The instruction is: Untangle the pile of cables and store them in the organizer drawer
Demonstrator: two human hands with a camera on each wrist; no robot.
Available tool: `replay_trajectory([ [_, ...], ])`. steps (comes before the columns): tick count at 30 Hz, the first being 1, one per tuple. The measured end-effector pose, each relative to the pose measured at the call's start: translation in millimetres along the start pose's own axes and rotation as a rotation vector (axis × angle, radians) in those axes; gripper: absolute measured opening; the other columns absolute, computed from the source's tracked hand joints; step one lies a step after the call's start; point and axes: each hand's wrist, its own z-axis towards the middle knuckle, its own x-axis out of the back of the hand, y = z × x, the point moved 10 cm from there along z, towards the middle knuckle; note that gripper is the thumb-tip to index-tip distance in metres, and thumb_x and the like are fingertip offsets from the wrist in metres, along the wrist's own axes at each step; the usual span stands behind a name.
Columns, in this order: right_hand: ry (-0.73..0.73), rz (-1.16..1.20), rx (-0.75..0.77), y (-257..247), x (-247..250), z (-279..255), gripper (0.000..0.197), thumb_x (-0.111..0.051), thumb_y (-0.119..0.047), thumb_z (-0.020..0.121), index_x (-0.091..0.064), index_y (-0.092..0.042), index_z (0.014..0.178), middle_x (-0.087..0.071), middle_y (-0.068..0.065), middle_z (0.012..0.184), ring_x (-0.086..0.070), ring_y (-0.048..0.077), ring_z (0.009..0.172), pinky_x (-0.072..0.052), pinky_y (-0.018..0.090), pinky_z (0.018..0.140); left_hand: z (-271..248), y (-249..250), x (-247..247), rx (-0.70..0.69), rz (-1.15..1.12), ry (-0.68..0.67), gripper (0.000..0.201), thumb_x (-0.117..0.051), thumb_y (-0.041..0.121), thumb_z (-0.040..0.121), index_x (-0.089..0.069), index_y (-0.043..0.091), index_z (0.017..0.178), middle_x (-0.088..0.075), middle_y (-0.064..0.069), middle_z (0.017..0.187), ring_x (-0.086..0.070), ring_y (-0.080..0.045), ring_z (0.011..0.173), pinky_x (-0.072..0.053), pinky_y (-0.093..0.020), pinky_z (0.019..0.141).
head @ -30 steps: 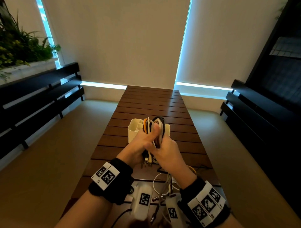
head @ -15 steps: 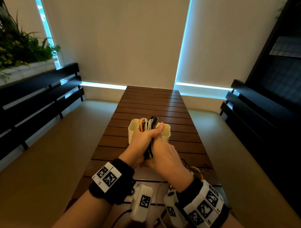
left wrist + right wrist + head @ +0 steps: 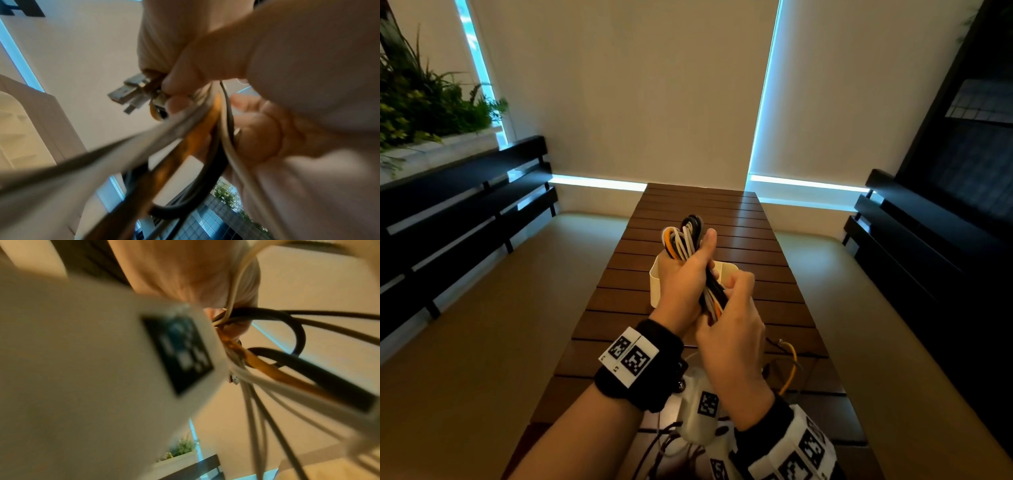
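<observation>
A folded bundle of cables (image 3: pixel 685 240), orange, white, grey and black, is held upright above the table. My left hand (image 3: pixel 685 277) grips its middle, thumb up along the side. My right hand (image 3: pixel 732 308) pinches the bundle's lower end just below. The white organizer drawer (image 3: pixel 655 284) stands on the table right behind both hands, mostly hidden by them. In the left wrist view the cable bundle (image 3: pixel 205 129) runs through my curled fingers, with metal USB plugs (image 3: pixel 131 92) sticking out. The right wrist view shows blurred cables (image 3: pixel 287 369) fanning out from the hand.
The slatted wooden table (image 3: pixel 702 212) runs away from me between two beige benches. Loose cables, one yellow (image 3: pixel 791 366), lie on the near right of the table. A planter (image 3: pixel 421 113) sits at the far left above a black slatted backrest.
The bundle has risen above the drawer's rim. My left thumb now points up along it, and my right hand has slid down to its lower end.
</observation>
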Motion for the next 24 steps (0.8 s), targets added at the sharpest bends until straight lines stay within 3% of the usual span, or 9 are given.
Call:
replay_trajectory([
  [2, 0.041, -0.072, 0.032, 3, 3, -5, 0.058, -0.064, -0.005, 0.081, -0.021, -0.028, 0.111, -0.046, 0.002, 0.116, -0.061, 0.025, 0.082, -0.047, 0.026, 0.060, -3, 0, -3, -0.022, -0.008, 0.022, 0.018, -0.068, 0.023, 0.086, -0.058, 0.014, 0.075, -0.049, 0.002, 0.048, -0.047, -0.012, 0.042, -0.045, -0.027, 0.049],
  [4, 0.041, -0.149, 0.025, 17, 3, -2, 0.063, -0.066, 0.002, 0.075, -0.024, -0.025, 0.113, -0.035, 0.005, 0.126, -0.056, 0.022, 0.070, -0.041, 0.016, 0.050, -1, 0, -1, -0.027, -0.026, 0.077, 0.017, -0.069, 0.022, 0.086, -0.057, 0.013, 0.076, -0.049, 0.003, 0.047, -0.046, -0.010, 0.041, -0.044, -0.024, 0.046],
  [8, -0.293, -0.168, -0.106, 55, -29, 11, 0.039, -0.062, -0.009, 0.080, -0.047, -0.022, 0.113, -0.061, 0.003, 0.105, -0.060, 0.025, 0.096, -0.047, 0.027, 0.075, 12, 1, 8, 0.019, -0.147, 0.156, 0.019, -0.068, 0.020, 0.086, -0.054, 0.014, 0.075, -0.048, 0.003, 0.049, -0.045, -0.009, 0.041, -0.043, -0.021, 0.043],
  [10, -0.394, -0.074, -0.121, 63, -36, 16, 0.031, -0.063, -0.013, 0.078, -0.055, -0.027, 0.105, -0.065, 0.002, 0.094, -0.061, 0.024, 0.094, -0.051, 0.034, 0.084, 16, 3, 2, 0.040, -0.171, 0.116, 0.021, -0.068, 0.022, 0.087, -0.053, 0.016, 0.073, -0.047, 0.003, 0.049, -0.045, -0.010, 0.042, -0.044, -0.021, 0.044],
  [12, -0.544, 0.040, -0.177, 71, -37, 18, 0.024, -0.069, -0.013, 0.074, -0.056, -0.028, 0.086, -0.064, 0.001, 0.087, -0.063, 0.022, 0.088, -0.054, 0.040, 0.084, 18, 6, -7, 0.048, -0.181, 0.072, 0.022, -0.068, 0.022, 0.087, -0.052, 0.016, 0.072, -0.046, 0.004, 0.048, -0.046, -0.010, 0.042, -0.044, -0.021, 0.044],
  [15, -0.663, 0.057, -0.172, 84, -22, 29, 0.019, -0.071, -0.011, 0.075, -0.058, -0.023, 0.080, -0.064, 0.001, 0.082, -0.065, 0.019, 0.080, -0.057, 0.035, 0.078, 20, 10, -22, 0.062, -0.203, 0.009, 0.021, -0.067, 0.020, 0.087, -0.051, 0.015, 0.074, -0.046, 0.004, 0.047, -0.046, -0.009, 0.041, -0.046, -0.022, 0.046],
  [19, -0.294, -0.263, -0.098, 113, 37, 72, 0.019, -0.064, -0.009, 0.082, -0.056, -0.026, 0.082, -0.056, -0.003, 0.080, -0.057, 0.017, 0.078, -0.046, 0.024, 0.063, 14, 0, -41, 0.085, -0.164, -0.055, 0.018, -0.067, 0.021, 0.087, -0.052, 0.016, 0.077, -0.051, 0.005, 0.048, -0.052, -0.010, 0.045, -0.051, -0.026, 0.052],
  [22, -0.019, -0.431, -0.016, 132, 74, 89, 0.015, -0.069, -0.010, 0.077, -0.065, -0.019, 0.088, -0.057, 0.001, 0.084, -0.053, 0.025, 0.088, -0.035, 0.028, 0.070, 4, -18, -59, 0.159, -0.183, -0.066, 0.019, -0.067, 0.022, 0.087, -0.053, 0.019, 0.075, -0.052, 0.005, 0.050, -0.054, -0.011, 0.048, -0.052, -0.026, 0.055],
  [24, 0.073, -0.461, -0.011, 151, 88, 87, 0.014, -0.072, -0.012, 0.074, -0.068, -0.016, 0.087, -0.062, 0.006, 0.085, -0.054, 0.033, 0.087, -0.037, 0.034, 0.072, -1, -28, -72, 0.213, -0.206, -0.079, 0.019, -0.067, 0.022, 0.087, -0.053, 0.018, 0.075, -0.051, 0.004, 0.050, -0.054, -0.012, 0.048, -0.052, -0.027, 0.055],
])
